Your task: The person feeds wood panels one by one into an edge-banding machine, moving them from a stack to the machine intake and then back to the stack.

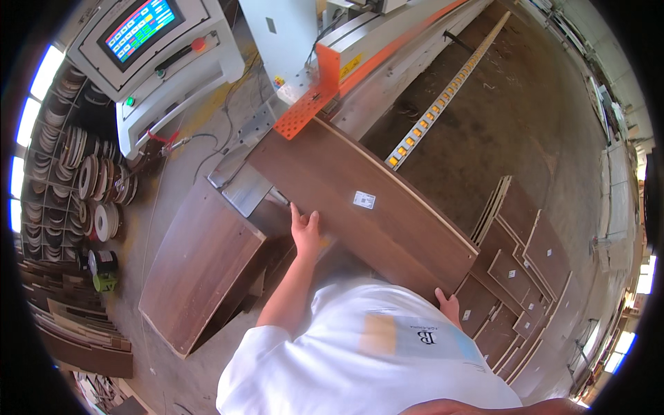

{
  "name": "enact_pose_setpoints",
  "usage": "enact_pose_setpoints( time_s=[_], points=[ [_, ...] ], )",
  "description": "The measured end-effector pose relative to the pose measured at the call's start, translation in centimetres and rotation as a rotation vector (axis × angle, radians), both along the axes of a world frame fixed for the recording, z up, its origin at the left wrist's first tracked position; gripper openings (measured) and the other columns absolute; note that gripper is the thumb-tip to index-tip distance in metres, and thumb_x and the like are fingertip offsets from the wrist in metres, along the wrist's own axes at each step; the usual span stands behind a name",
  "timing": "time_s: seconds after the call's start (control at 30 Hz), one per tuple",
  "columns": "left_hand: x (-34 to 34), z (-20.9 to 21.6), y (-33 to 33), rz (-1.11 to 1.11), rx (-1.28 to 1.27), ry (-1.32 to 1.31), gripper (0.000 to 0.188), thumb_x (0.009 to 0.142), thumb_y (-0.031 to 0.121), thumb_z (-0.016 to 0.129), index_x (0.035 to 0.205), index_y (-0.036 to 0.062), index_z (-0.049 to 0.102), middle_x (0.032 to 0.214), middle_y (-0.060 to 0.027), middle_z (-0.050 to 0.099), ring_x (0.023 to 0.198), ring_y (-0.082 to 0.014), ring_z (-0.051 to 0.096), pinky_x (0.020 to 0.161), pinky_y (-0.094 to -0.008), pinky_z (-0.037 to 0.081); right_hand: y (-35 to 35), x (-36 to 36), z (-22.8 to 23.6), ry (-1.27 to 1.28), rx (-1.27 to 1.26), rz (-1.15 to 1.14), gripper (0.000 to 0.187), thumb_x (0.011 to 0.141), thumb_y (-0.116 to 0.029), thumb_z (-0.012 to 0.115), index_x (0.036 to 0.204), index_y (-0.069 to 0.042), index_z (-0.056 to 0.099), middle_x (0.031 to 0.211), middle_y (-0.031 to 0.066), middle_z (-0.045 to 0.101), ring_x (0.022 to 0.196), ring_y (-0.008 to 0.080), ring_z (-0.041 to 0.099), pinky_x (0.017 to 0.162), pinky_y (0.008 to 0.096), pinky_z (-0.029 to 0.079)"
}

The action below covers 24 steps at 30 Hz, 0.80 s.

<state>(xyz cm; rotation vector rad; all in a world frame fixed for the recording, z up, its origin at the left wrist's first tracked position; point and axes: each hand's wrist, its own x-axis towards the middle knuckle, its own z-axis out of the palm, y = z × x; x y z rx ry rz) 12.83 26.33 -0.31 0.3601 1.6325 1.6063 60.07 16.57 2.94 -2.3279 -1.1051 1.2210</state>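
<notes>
A long dark-brown wood-grain board point(387, 221) with a small white label lies slanting in front of me, its far end under an orange perforated bracket point(304, 111) on the machine. My left hand point(306, 232) touches the board's near long edge, index finger stretched out and thumb apart; its other fingers are hard to see. At the board's near right corner, my right hand point(449, 308) grips it, thumb on the edge and the remaining fingers hidden. Close to my left fingertips is a shiny metal plate point(245, 190) of the machine.
At upper left stands a control panel with a lit screen point(140, 31). Another brown board point(200, 256) leans left of me. Stacked labelled boards point(519, 277) lie right. A roller rail point(449, 90) runs away from the machine. Edging rolls point(90, 176) fill the left rack.
</notes>
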Motion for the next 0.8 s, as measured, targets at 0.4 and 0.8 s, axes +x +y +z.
enact_pose_setpoints(
  time_s=[0.4, 0.8],
  points=[
    [3.4, -1.2, 9.1, -0.009, 0.079, -0.052, 0.08, 0.096, 0.002, 0.063, 0.163, 0.0144, 0.019, 0.088, -0.0014, 0.064, 0.068, -0.0075, 0.053, 0.055, -0.0259, 0.044, 8.2, 4.5, -0.8, 0.016, 0.023, -0.084, 0.063, 0.086, -0.047, 0.075, 0.125, 0.001, 0.066, 0.118, 0.0164, 0.071, 0.108, 0.0276, 0.068, 0.093, 0.0394, 0.051],
    [1.9, -4.0, 15.8, -0.413, 0.055, 0.102, 0.056, 0.097, 0.005, 0.058, 0.151, 0.0084, 0.042, 0.109, -0.0068, 0.067, 0.09, -0.0172, 0.065, 0.073, -0.031, 0.051, 16.2, 6.2, -3.6, 0.157, 0.216, -0.316, 0.082, 0.086, -0.051, 0.074, 0.143, 0.003, 0.049, 0.123, 0.019, 0.069, 0.116, 0.0285, 0.065, 0.095, 0.0394, 0.051]
  ],
)
